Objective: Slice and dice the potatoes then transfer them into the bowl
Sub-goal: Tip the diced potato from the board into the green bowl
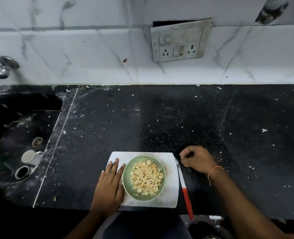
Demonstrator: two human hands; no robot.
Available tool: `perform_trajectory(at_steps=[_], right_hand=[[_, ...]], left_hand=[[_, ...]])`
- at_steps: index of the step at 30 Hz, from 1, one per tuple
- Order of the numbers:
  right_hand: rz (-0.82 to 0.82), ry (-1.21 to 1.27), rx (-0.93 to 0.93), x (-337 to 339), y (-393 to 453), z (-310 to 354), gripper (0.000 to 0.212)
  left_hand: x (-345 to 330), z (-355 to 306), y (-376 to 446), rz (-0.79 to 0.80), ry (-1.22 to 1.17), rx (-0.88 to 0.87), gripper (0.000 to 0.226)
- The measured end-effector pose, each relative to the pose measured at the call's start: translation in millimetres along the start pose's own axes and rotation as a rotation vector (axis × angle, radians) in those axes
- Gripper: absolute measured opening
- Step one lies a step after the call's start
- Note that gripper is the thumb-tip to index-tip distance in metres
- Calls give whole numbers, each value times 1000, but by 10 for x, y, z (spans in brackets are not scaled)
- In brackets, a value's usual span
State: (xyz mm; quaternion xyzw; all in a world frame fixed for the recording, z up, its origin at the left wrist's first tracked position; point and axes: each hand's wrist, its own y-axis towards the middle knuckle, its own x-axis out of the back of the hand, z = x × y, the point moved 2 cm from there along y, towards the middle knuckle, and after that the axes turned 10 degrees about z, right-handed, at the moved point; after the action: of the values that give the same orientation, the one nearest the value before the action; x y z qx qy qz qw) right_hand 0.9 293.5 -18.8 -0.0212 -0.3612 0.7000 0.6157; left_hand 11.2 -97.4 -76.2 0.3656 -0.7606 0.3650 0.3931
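A pale green bowl (126, 176) stands on the white cutting board (172, 192) near the counter's front edge, holding a heap of diced potato (147, 177). My left hand (110, 185) lies flat on the board's left part, fingers straight, its edge touching the bowl's left side. A knife (184, 185) with a red handle lies along the board's right edge, blade pointing away from me. My right hand (197, 158) rests on the counter just right of the blade tip, fingers curled into a loose fist holding nothing visible.
The black stone counter (160, 121) is speckled with white scraps. A dark sink (22, 135) at left holds a white cup (29, 156) and a dark cup (22, 172), with a tap (2, 66) above. A socket panel (179, 41) sits on the tiled wall.
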Motion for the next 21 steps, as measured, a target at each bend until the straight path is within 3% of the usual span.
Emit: perform_trajectory(at_steps=[3,8,11,13,16,18,21], right_hand=[[28,277,57,-176,-159,327,23],[153,-13,236,-705,-445,873,26],[-112,7,165,-755,-544,836,18],[-301,-188,68,-769,-623,715,18],[-163,-347,-151,-1060,-680,507,49],[-72,-277,-165,-1311,-692,448,38],[-217,-197,-160,-1415,-713,426,25]], left_hand=[[-4,31,0,37,-10,-16,61],[25,130,5,93,87,-27,64],[77,180,16,95,169,-50,66],[151,184,59,58,205,-56,65],[226,174,199,25,221,-81,66],[168,162,279,43,249,-145,67],[51,163,337,73,249,-174,68]])
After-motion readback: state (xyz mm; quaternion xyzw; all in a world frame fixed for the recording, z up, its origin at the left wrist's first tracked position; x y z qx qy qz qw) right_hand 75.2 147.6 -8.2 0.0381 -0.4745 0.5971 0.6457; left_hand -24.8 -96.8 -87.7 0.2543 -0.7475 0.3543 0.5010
